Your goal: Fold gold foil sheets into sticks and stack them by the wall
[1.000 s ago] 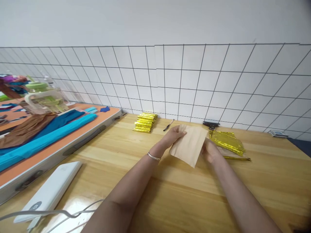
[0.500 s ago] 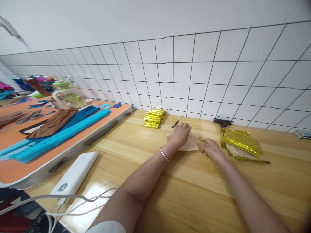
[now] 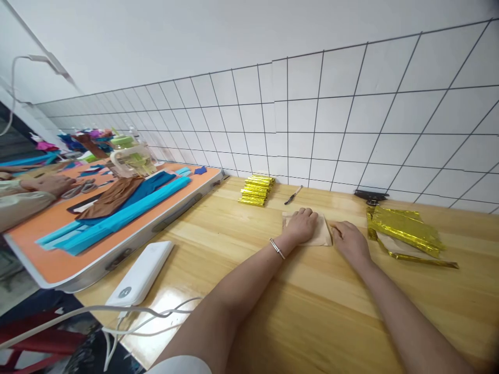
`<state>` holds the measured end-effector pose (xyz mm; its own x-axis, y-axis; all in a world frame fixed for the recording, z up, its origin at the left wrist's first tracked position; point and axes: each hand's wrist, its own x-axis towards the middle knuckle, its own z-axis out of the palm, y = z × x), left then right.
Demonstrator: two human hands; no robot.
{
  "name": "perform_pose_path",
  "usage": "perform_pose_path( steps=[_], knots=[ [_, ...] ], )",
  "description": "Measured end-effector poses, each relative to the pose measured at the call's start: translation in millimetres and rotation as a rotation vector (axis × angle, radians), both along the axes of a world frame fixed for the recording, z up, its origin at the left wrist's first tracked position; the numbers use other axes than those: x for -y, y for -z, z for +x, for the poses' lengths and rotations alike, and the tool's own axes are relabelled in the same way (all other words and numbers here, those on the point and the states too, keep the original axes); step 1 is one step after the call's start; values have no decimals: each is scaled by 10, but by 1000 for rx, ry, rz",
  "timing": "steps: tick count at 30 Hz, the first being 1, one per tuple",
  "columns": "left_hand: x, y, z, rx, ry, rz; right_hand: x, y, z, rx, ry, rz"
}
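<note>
A small flat beige sheet [image 3: 322, 234], paper or thin cloth, lies on the wooden table in front of me. My left hand [image 3: 304, 225], with a silver bangle at the wrist, rests on top of it with the fingers laid forward, covering its middle. At the sheet's right edge is my right hand [image 3: 351, 243], its fingers curled and thumb and fingertips closed on that edge. Right of this hand lies a pile of folded gold foil [image 3: 405, 228], with a beige layer and a narrow gold strip beneath. A dark pen [image 3: 293, 196] lies behind my left hand.
Pleated gold foil [image 3: 257, 190] sits near the tiled wall. A black clip [image 3: 371, 196] lies by the wall. Leftward are a white power bank [image 3: 141, 272] with cables and an orange-topped board [image 3: 35, 259] bearing blue and brown material, scissors [image 3: 79, 188] and another person's hand [image 3: 52, 184].
My view has swung left, bringing the other person's arm further into sight. My right hand's fingers have drawn back to the sheet's right edge, which now lies flatter. My left hand stays on the sheet.
</note>
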<state>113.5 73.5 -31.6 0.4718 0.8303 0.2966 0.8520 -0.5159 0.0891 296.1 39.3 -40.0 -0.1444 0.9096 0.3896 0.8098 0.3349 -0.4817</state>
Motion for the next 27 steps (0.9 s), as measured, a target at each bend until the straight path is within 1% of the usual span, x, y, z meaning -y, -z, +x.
perform_pose_path(
  steps=[4,8,11,15,18,21,24,27],
  knots=[
    [91,29,73,26,82,3,37,37,-89,-9,-74,89],
    [114,57,83,69,168,-11,41,111,-169,-3,-159,97],
    [76,49,7,96,225,-34,18,157,-178,47,-210,49],
    [58,30,-211,113,281,-55,40,165,-177,250,-251,-6],
    [86,35,-399,109,308,-59,99,149,-197,403,-238,-24],
    [112,49,-519,54,351,-51,149,136,-224,497,-192,-47],
    [122,55,-556,-33,376,-32,169,139,-240,564,-158,-56],
    [120,48,-565,-79,377,-24,167,162,-240,617,-135,-52]
  ],
)
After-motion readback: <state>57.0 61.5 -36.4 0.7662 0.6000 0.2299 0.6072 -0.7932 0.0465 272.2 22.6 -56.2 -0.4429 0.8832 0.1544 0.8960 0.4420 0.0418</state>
